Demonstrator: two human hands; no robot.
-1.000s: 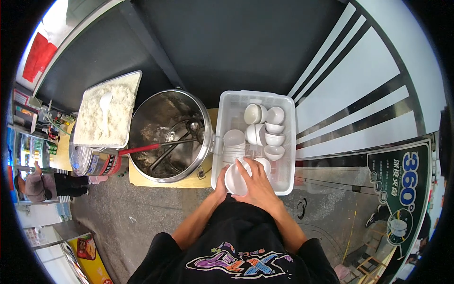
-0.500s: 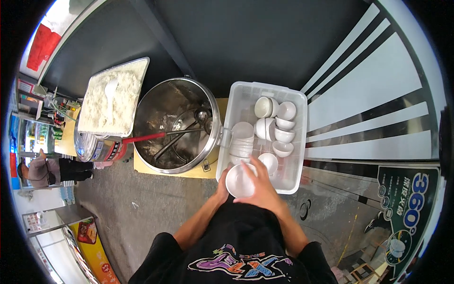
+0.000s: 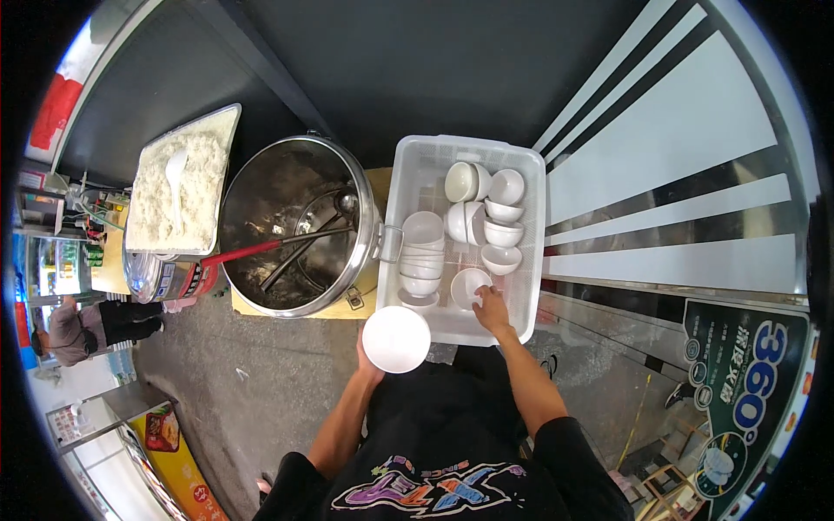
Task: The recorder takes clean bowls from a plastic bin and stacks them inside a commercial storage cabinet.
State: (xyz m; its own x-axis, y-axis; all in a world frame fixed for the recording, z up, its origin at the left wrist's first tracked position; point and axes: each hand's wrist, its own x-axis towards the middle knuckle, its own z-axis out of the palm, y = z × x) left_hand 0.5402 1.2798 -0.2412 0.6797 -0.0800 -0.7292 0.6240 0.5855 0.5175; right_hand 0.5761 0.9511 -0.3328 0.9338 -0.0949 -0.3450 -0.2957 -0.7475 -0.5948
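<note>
A round white bowl (image 3: 396, 337) rests in my left hand (image 3: 368, 365), in front of the tub's near left corner. The fingers under and behind it are mostly hidden. My right hand (image 3: 493, 313) reaches into the tub's near end, its fingers closed on the rim of another white bowl (image 3: 467, 286). Around it in the translucent white plastic tub (image 3: 532, 295) lie more bowls. One nested stack (image 3: 421, 252) leans along the left side, and other bowls (image 3: 502, 227) sit in stacks toward the far right.
Left of the tub stands a big steel pot (image 3: 369, 239) holding ladles, one with a red handle (image 3: 245, 252). Beyond it, a tray of white shredded food (image 3: 174, 195) with a white spoon rests above a can. A person (image 3: 78, 330) stands at far left; a green sign (image 3: 738, 391) is at right.
My right hand has let go of the bowl both hands were holding and moved right to a bowl in the tub. My left hand keeps the first bowl, shifted left. The view has shifted too.
</note>
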